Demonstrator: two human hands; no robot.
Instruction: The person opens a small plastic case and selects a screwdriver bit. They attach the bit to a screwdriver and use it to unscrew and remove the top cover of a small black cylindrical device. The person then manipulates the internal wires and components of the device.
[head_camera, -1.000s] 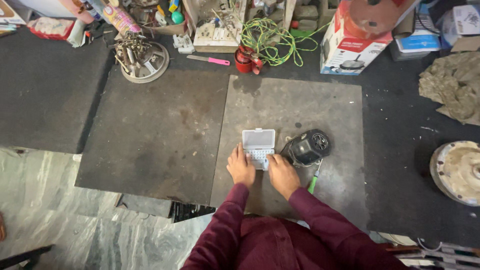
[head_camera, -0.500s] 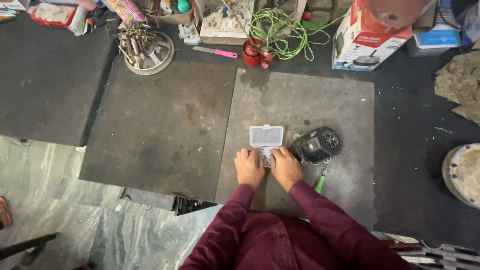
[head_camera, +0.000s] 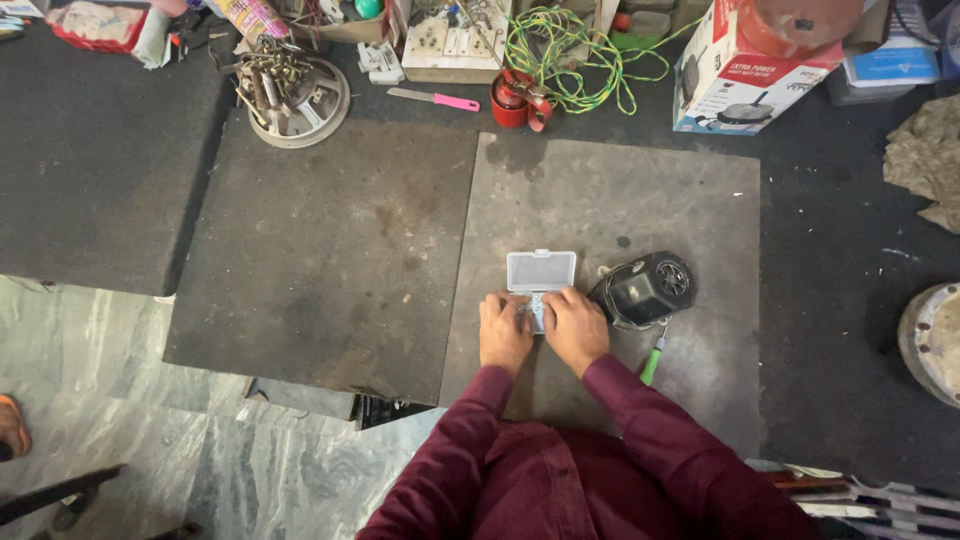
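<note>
On the near part of the grey mat (head_camera: 620, 190), my left hand (head_camera: 504, 332) and right hand (head_camera: 574, 328) rest side by side, fingers bent down onto the open clear box (head_camera: 540, 275); whether they pinch anything I cannot tell. Just right sits the black motor (head_camera: 645, 288), a green screwdriver (head_camera: 653, 361) near it

Two dark rubber mats (head_camera: 330, 230) lie side by side on the workbench, the right one greyer. A black motor housing (head_camera: 645, 288) sits on the grey mat, with a green-handled screwdriver (head_camera: 652, 362) just below it. Along the far edge: a round metal dish full of bolts and hardware (head_camera: 290, 90), a pink-handled knife (head_camera: 435, 98), a red tape roll (head_camera: 515, 100), a tangle of green and yellow wire (head_camera: 570, 60), and a white and red carton (head_camera: 750, 75). A crumpled rag (head_camera: 925, 160) lies at the right, a round metal part (head_camera: 935, 340) below it
</note>
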